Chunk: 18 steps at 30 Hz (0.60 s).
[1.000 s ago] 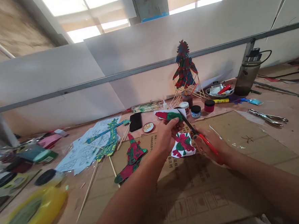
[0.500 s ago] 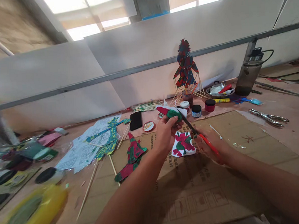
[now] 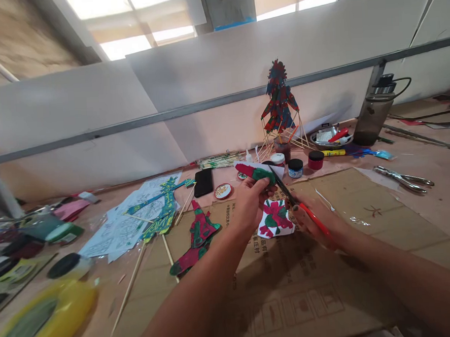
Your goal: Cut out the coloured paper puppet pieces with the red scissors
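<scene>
Gripping a red-and-green painted cutout [image 3: 256,172], the left hand [image 3: 250,202] lifts it above the cardboard sheet [image 3: 365,221], whose printed characters are unreadable; the right hand [image 3: 314,221] clasps red-handled scissors [image 3: 295,202] at its edge.

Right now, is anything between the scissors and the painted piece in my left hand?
Nothing visible. The scissors in the right hand already reach the red and green painted piece, which the left hand holds up above the cardboard.
</scene>
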Each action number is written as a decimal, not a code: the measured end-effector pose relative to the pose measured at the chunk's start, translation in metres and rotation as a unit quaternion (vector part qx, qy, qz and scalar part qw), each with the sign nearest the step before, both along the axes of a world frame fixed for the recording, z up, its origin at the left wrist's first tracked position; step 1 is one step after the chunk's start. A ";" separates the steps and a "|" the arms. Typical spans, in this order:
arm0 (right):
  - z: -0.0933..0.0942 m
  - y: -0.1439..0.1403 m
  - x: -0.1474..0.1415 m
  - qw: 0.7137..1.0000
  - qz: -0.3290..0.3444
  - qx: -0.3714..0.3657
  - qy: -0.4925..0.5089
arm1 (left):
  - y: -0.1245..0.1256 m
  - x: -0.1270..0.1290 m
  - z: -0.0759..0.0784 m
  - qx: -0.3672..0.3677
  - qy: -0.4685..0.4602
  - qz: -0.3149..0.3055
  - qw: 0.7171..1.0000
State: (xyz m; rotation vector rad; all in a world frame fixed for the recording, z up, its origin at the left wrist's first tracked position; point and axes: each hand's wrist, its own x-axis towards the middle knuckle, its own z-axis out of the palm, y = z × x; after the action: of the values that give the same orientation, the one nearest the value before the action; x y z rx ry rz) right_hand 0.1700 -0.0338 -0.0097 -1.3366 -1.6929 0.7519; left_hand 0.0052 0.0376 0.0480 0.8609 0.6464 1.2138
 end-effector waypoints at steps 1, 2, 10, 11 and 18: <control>0.003 -0.002 0.000 1.000 0.005 -0.007 0.013 | -0.001 0.000 0.000 -0.002 0.000 -0.001 1.000; 0.006 -0.003 -0.001 1.000 0.009 -0.013 0.023 | -0.001 0.000 0.001 -0.003 0.000 -0.002 1.000; 0.011 -0.004 -0.002 0.998 0.017 -0.042 0.032 | -0.002 0.000 -0.001 -0.013 0.008 0.000 1.000; 0.012 -0.003 -0.001 0.998 0.023 -0.046 0.031 | -0.002 0.000 -0.001 -0.013 0.014 0.002 1.000; 0.017 -0.002 0.001 0.996 0.057 -0.069 0.016 | -0.003 0.001 0.004 -0.021 0.039 0.008 0.999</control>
State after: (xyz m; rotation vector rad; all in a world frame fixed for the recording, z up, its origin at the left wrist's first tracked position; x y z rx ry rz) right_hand 0.1713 -0.0358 0.0078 -1.3220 -1.7282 0.9669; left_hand 0.0057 0.0342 0.0524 0.8734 0.7415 1.1819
